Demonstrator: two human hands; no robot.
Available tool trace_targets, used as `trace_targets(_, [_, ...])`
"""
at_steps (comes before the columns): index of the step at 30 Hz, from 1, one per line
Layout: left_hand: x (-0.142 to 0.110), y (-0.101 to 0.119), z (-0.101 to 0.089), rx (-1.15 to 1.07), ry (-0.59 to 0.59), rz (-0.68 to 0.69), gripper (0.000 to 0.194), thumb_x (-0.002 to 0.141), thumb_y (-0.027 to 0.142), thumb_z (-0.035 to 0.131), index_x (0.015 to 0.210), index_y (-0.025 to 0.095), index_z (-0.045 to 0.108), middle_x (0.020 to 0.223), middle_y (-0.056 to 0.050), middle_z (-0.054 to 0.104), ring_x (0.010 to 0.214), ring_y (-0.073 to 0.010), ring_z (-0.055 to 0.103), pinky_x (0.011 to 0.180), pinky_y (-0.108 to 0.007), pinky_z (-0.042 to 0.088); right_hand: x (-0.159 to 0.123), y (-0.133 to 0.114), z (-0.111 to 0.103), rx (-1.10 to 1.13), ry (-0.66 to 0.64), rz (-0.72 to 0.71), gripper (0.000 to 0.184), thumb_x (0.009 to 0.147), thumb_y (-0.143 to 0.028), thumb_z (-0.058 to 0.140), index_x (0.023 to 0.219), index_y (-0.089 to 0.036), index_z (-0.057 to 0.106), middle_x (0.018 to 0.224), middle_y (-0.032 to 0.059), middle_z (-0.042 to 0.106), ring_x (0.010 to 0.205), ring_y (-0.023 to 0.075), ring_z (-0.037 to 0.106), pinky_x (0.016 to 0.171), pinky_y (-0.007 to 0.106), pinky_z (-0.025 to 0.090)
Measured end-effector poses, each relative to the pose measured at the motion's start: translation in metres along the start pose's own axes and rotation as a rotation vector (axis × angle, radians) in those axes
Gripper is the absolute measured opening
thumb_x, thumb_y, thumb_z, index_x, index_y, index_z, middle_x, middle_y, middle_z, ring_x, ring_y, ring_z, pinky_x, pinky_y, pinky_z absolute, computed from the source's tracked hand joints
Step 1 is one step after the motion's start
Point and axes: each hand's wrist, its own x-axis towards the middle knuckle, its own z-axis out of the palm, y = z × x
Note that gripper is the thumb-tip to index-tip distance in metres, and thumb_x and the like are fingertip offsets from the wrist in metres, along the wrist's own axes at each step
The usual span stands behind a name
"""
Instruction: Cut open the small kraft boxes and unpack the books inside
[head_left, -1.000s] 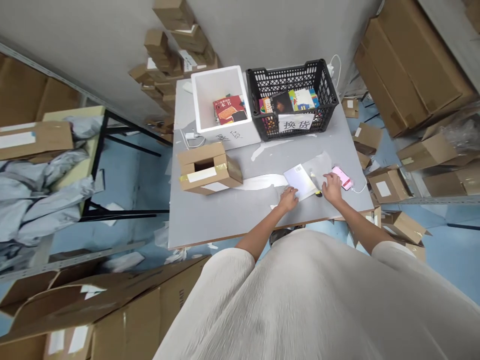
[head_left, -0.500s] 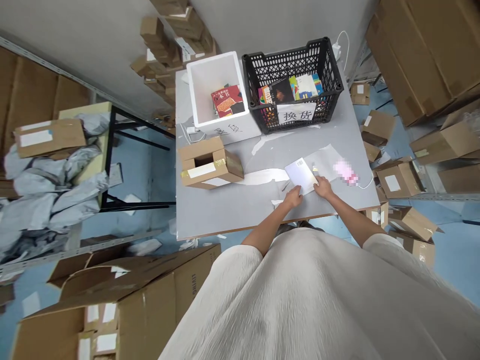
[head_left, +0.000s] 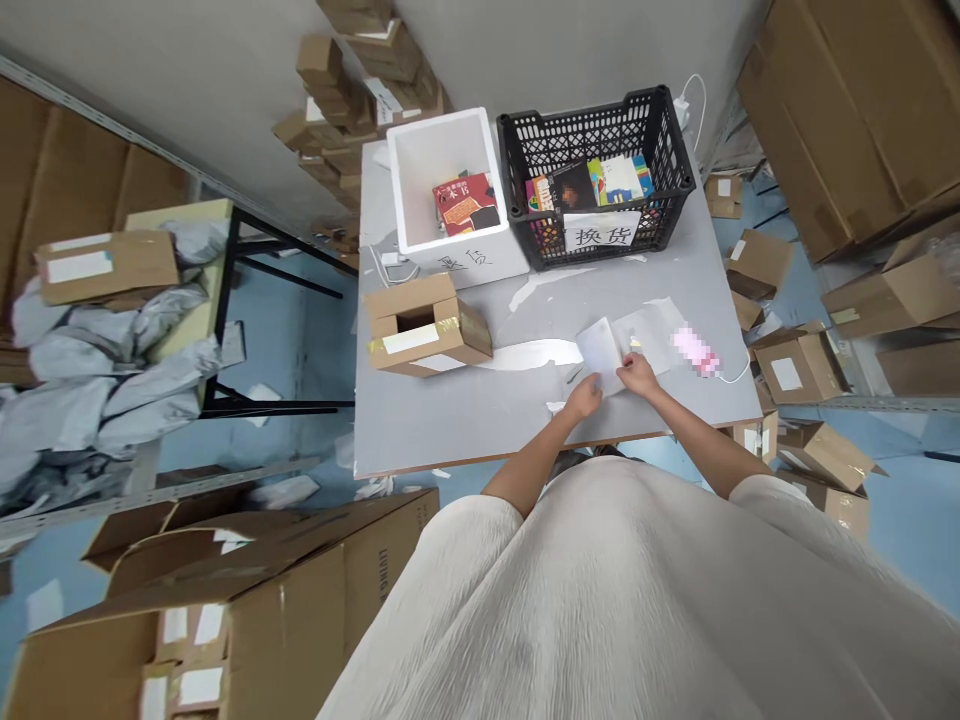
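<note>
Two grips: left hand (head_left: 583, 400) and right hand (head_left: 639, 375) close on a white book (head_left: 599, 350) at a plastic sleeve (head_left: 646, 333) on the tabletop (head_left: 457, 425).

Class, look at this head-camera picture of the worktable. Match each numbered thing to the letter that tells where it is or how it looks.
Things:
1. red book
2. black plastic crate
3. cardboard box
4. white flat packet

Places and states:
A. under the left hand and right hand
B. inside the white foam box
C. on the grey table, with a square opening in one side
D. with a paper sign on its front

Right pairs: 1-B, 2-D, 3-C, 4-A
</note>
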Motion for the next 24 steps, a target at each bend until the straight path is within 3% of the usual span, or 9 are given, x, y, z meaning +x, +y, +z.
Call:
trace_targets(3, [-0.009,-0.01,-0.022,-0.066,0.201,-0.056,0.052,0.109,0.023,0.042,0.158,0.019,0.056,0.153,-0.016,0.07,0.142,-0.0288,0.067,0.126,-0.05,0.051,-0.013,-0.016,0.017,0.082,-0.08,-0.116,0.02,0.097,-0.042,0.063,0.1,-0.025,0.071,0.114,0.0058,0.075,0.102,0.0227,0.072,0.103,0.036,0.058])
trace_targets(6, [-0.022,-0.026,-0.048,-0.115,0.489,-0.188,0.05,0.11,0.024,0.038,0.157,0.021,0.055,0.154,-0.017,0.066,0.148,-0.0296,0.06,0.128,-0.052,0.047,-0.019,-0.025,0.03,0.078,-0.12,-0.119,0.021,0.103,-0.039,0.056,0.096,-0.026,0.07,0.115,0.0064,0.075,0.109,0.0233,0.072,0.108,0.037,0.056])
trace_targets(9, [-0.039,-0.044,-0.068,-0.108,0.588,-0.298,0.05,0.108,0.025,0.042,0.157,0.02,0.052,0.159,-0.018,0.061,0.152,-0.0302,0.055,0.13,-0.05,0.045,-0.018,-0.026,0.038,0.009,-0.134,-0.078,0.021,0.101,-0.032,0.057,0.109,-0.025,0.074,0.122,0.0091,0.077,0.118,0.0251,0.072,0.111,0.039,0.056])
trace_targets(13, [-0.062,-0.06,-0.073,-0.085,0.514,-0.318,0.051,0.107,0.027,0.045,0.158,0.022,0.05,0.162,-0.017,0.058,0.155,-0.0309,0.052,0.128,-0.049,0.045,-0.014,-0.028,0.05,-0.097,-0.19,-0.039,0.037,0.098,-0.028,0.06,0.13,-0.021,0.075,0.137,0.0133,0.076,0.125,0.0278,0.073,0.113,0.039,0.056])
trace_targets(16, [-0.078,-0.064,-0.069,-0.019,0.478,-0.304,0.053,0.105,0.025,0.046,0.158,0.021,0.05,0.17,-0.019,0.049,0.159,-0.0346,0.047,0.128,-0.055,0.042,-0.011,-0.032,0.061,-0.148,-0.213,0.017,0.045,0.096,-0.028,0.062,0.138,-0.02,0.074,0.14,0.0138,0.076,0.13,0.0287,0.073,0.114,0.039,0.055])
trace_targets(20, [-0.095,-0.066,-0.067,0.135,0.475,-0.164,0.059,0.101,0.021,0.049,0.16,0.022,0.051,0.179,-0.018,0.037,0.165,-0.0372,0.035,0.132,-0.059,0.033,-0.01,-0.033,0.074,-0.175,-0.209,0.099,0.047,0.092,-0.028,0.067,0.138,-0.017,0.074,0.136,0.0158,0.078,0.126,0.0293,0.075,0.11,0.036,0.057])
trace_targets(24, [-0.099,-0.072,-0.07,0.2,0.216,-0.052,0.06,0.1,0.017,0.046,0.159,0.023,0.053,0.172,-0.016,0.048,0.159,-0.0341,0.044,0.13,-0.055,0.034,-0.01,-0.03,0.085,-0.208,-0.155,0.129,0.04,0.089,-0.031,0.071,0.126,-0.017,0.076,0.124,0.0155,0.08,0.116,0.0301,0.077,0.1,0.035,0.06])
